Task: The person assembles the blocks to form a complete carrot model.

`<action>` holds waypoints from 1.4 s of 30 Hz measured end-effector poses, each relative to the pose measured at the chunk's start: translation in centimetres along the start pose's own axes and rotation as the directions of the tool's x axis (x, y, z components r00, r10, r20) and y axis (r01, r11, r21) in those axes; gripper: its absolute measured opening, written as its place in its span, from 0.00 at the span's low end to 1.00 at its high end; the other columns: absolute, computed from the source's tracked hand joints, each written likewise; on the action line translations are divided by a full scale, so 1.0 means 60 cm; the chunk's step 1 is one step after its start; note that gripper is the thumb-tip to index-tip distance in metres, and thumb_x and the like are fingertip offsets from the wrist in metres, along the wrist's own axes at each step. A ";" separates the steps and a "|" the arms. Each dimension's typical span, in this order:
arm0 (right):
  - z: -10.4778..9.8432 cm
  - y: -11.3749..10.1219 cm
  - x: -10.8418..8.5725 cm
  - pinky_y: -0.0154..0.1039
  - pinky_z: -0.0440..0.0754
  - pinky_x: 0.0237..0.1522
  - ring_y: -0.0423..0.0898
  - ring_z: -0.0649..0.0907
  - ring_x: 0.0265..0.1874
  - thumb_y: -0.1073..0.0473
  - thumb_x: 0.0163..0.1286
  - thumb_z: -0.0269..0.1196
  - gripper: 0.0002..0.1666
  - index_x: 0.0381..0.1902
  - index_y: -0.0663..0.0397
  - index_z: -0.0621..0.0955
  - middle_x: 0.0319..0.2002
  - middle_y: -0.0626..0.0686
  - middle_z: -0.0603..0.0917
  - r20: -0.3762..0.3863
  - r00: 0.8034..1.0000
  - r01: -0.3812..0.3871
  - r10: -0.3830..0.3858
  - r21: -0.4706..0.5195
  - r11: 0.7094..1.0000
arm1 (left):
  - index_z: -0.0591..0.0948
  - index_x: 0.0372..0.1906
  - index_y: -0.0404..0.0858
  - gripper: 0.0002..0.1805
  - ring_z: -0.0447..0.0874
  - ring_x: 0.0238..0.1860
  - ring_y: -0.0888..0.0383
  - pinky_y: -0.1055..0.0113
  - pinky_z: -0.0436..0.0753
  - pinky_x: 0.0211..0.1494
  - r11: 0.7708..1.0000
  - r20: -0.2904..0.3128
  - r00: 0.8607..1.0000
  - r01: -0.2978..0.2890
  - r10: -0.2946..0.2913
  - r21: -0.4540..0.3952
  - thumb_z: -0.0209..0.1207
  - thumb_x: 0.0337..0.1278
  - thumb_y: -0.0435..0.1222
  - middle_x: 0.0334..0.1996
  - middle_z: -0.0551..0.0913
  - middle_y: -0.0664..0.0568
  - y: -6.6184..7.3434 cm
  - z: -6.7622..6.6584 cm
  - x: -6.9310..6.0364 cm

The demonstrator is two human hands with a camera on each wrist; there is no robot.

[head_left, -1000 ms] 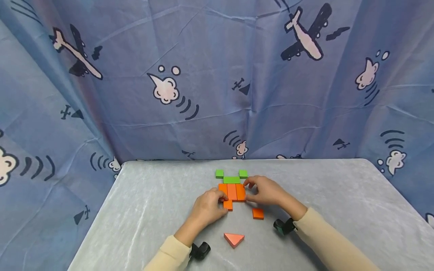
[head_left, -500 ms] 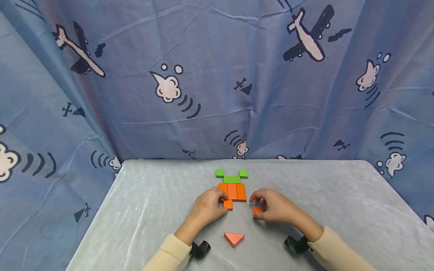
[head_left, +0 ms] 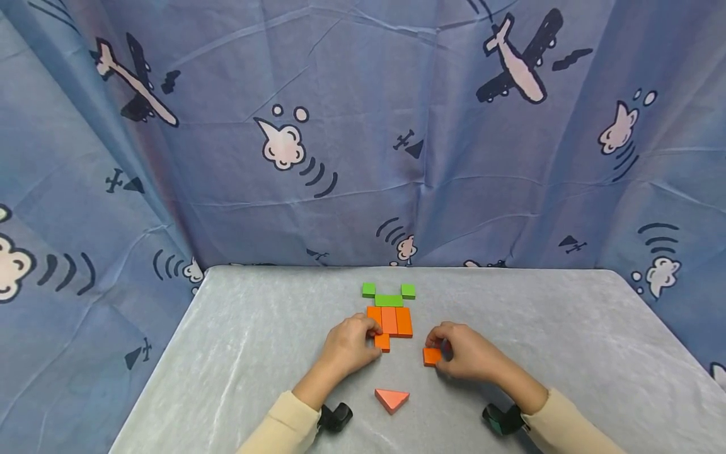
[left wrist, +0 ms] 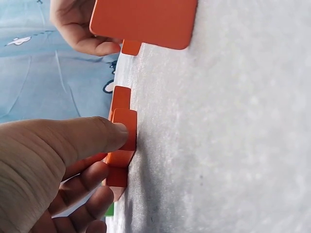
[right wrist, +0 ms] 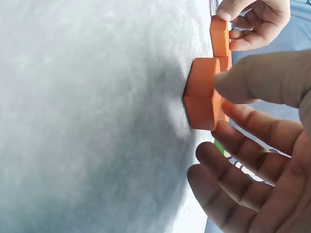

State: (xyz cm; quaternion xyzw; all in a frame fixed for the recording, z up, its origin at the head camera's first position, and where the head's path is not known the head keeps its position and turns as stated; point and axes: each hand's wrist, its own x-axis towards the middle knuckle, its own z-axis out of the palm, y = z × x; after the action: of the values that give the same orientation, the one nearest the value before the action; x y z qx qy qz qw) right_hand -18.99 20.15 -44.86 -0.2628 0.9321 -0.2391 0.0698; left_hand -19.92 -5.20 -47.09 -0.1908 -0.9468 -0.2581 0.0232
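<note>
My left hand (head_left: 348, 345) pinches a small orange block (head_left: 382, 343), thumb on its near side as the left wrist view shows. That block touches the lower edge of a row of upright orange and salmon rectangular blocks (head_left: 389, 321). Farther right, my right hand (head_left: 468, 352) has thumb and forefinger on opposite sides of a square orange block (head_left: 431, 357), which lies on the table apart from the row. In the right wrist view, the thumb is against this block (right wrist: 201, 92) while the other fingers are loosely bent beside it.
Above the row lies a green rectangular block (head_left: 388, 301), with small green blocks (head_left: 368, 289) at its upper corners. A salmon triangular block (head_left: 391, 400) sits between my forearms. The pale cloth-covered table (head_left: 255, 315) ends at a blue patterned curtain (head_left: 340, 157).
My right hand has left the right side of the orange row, come nearer to me and taken hold of the square orange block. The left hand stays in place.
</note>
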 end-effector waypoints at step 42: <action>0.047 -0.043 0.069 0.29 0.72 0.29 0.36 0.72 0.27 0.62 0.44 0.70 0.17 0.36 0.52 0.84 0.30 0.43 0.78 -0.111 0.986 0.112 -0.127 -0.137 0.984 | 0.85 0.34 0.47 0.12 0.75 0.30 0.66 0.73 0.74 0.33 1.000 -0.008 1.000 0.008 -0.008 -0.003 0.72 0.38 0.39 0.30 0.79 0.60 -0.002 0.001 0.001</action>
State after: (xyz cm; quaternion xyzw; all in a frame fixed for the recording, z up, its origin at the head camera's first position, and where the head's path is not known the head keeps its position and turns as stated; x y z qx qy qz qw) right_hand -20.64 14.88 -46.08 -0.3075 0.9308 -0.1970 -0.0178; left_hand -19.99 -5.22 -47.19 -0.1857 -0.9471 -0.2603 0.0257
